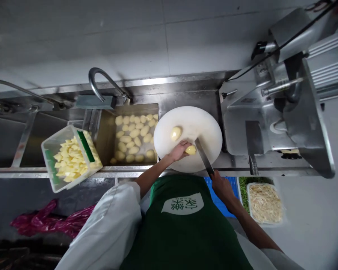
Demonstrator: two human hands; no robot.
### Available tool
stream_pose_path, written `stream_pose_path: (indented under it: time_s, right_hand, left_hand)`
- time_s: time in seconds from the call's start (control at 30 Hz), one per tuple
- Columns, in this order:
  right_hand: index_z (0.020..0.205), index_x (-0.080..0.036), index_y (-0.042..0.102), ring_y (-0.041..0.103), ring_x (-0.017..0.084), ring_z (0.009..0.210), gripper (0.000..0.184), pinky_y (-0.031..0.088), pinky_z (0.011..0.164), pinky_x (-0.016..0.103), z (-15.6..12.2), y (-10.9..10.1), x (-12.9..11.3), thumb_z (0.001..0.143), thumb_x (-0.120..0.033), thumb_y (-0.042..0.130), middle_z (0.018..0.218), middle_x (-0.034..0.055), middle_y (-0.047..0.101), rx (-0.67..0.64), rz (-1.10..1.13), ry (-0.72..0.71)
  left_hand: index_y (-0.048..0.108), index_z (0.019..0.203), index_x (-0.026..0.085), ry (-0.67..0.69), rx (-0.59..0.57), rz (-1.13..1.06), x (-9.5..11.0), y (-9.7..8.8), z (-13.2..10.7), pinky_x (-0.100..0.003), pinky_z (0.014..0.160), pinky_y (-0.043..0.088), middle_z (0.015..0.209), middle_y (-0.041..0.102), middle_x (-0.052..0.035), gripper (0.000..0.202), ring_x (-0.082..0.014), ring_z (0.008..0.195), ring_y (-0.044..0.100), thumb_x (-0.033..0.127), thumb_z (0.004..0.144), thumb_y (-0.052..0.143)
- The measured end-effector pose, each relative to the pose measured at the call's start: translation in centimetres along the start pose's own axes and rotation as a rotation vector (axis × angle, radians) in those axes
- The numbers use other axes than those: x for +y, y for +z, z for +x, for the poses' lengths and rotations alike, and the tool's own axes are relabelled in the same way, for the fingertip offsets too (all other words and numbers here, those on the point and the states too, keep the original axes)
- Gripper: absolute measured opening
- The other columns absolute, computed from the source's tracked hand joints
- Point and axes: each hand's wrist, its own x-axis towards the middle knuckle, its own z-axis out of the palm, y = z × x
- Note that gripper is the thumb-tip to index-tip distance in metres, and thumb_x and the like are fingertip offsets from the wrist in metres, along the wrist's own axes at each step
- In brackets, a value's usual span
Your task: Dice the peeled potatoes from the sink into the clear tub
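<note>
On the round white cutting board [171,116], my left hand [180,150] closes its fingers around one end of a peeled potato [190,150]. My right hand [220,184] grips the handle of a kitchen knife [203,155]. Its blade points away from me, just right of that potato and apart from it. A second peeled potato [176,133] lies on the board, beyond my left hand. Left of the board, a sink basin [105,131] holds many peeled potatoes [135,133] in water.
A plastic tub [49,150] of potato chunks [70,159] straddles the sink edge at left, below a curved faucet [97,80]. A cleaver [254,138] lies on the slicing machine [270,108] at right. A tray of pale shreds [264,202] sits lower right; a pink plastic bag [53,221], lower left.
</note>
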Motion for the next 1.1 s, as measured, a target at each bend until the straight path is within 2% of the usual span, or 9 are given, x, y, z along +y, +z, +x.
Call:
stream_pose_path:
  time_s: [0.1,0.23,0.47,0.6,0.73,0.83,0.97,1.03,1.1]
  right_hand:
    - [0.108,-0.017,0.046,0.069,0.022,0.077,0.024,0.025,0.058,0.029,-0.7,0.4,-0.8,0.106,-0.027,0.025,0.083,0.01,0.07,-0.012,0.041,0.003]
    - [0.11,-0.017,0.046,0.069,0.023,0.076,0.028,0.028,0.059,0.029,-1.5,0.3,-1.5,0.107,-0.03,0.021,0.081,0.0094,0.069,-0.015,0.077,0.004]
    - [0.108,-0.016,0.047,0.069,0.024,0.08,0.022,0.029,0.06,0.028,-1.1,-0.4,-3.1,0.105,-0.025,0.027,0.087,0.011,0.07,-0.076,0.067,0.01]
    - [0.109,-0.017,0.046,0.068,0.024,0.076,0.024,0.025,0.058,0.028,-2.0,-0.8,-3.0,0.106,-0.029,0.025,0.081,0.0091,0.069,-0.029,0.06,-0.009]
    - [0.11,-0.017,0.046,0.068,0.022,0.076,0.024,0.024,0.057,0.028,-2.0,-0.2,-3.5,0.106,-0.029,0.025,0.082,0.0093,0.069,-0.058,0.064,0.008]
    - [0.108,-0.017,0.046,0.068,0.023,0.079,0.022,0.024,0.058,0.028,-1.1,0.3,-3.7,0.105,-0.027,0.027,0.086,0.01,0.07,-0.101,0.047,0.009]
    - [0.106,-0.018,0.047,0.068,0.023,0.079,0.021,0.024,0.059,0.028,-0.8,-0.1,-3.1,0.105,-0.029,0.029,0.087,0.0096,0.07,-0.052,0.045,-0.028]
    - [0.106,-0.018,0.048,0.067,0.022,0.077,0.021,0.023,0.058,0.028,-1.2,-0.5,-2.8,0.105,-0.03,0.03,0.086,0.0094,0.07,-0.007,0.03,-0.041]
    - [0.108,-0.017,0.047,0.067,0.022,0.074,0.023,0.023,0.058,0.028,-1.6,-0.9,-2.8,0.105,-0.031,0.029,0.082,0.0091,0.07,0.027,0.011,-0.033]
  left_hand:
    - [0.059,0.12,0.018,-0.072,0.125,0.037,0.9,1.3,-0.9,-0.044,0.094,0.05,0.112,0.058,-0.0094,0.045,-0.0265,0.105,0.054,0.026,0.08,0.078]
    - [0.063,0.109,0.018,-0.058,0.304,0.011,1.3,1.5,-2.1,-0.041,0.092,0.05,0.107,0.06,-0.009,0.023,-0.0234,0.102,0.054,0.03,0.091,0.066]
    - [0.066,0.097,0.018,0.039,0.244,-0.033,1.0,2.2,-1.9,-0.036,0.086,0.051,0.102,0.063,-0.0089,0.015,-0.0202,0.096,0.057,0.025,0.098,0.053]
    - [0.065,0.092,0.018,0.049,0.34,-0.046,1.3,1.4,-2.1,-0.036,0.084,0.051,0.096,0.064,-0.0077,0.015,-0.0195,0.091,0.058,0.023,0.098,0.052]
    - [0.064,0.091,0.019,-0.072,0.521,-0.059,1.3,-0.4,-3.5,-0.036,0.084,0.051,0.093,0.064,-0.007,0.014,-0.0198,0.092,0.057,0.023,0.097,0.052]
    - [0.066,0.093,0.02,-0.08,0.37,-0.052,0.6,-2.1,-5.0,-0.037,0.088,0.049,0.095,0.064,-0.0067,0.011,-0.0206,0.094,0.057,0.019,0.092,0.055]
    - [0.067,0.115,0.026,-0.035,-0.109,0.003,-1.0,-4.5,-7.1,-0.047,0.103,0.042,0.125,0.061,-0.0065,0.038,-0.0284,0.12,0.05,0.016,0.079,0.065]
    - [0.063,0.127,0.026,-0.045,-0.177,0.004,-1.7,-5.2,-7.9,-0.048,0.107,0.04,0.134,0.055,-0.0074,0.047,-0.029,0.127,0.045,0.014,0.081,0.061]
    - [0.061,0.129,0.024,-0.051,-0.121,-0.024,-2.2,-5.2,-8.4,-0.045,0.109,0.041,0.131,0.056,-0.0092,0.045,-0.0269,0.125,0.048,0.012,0.086,0.056]
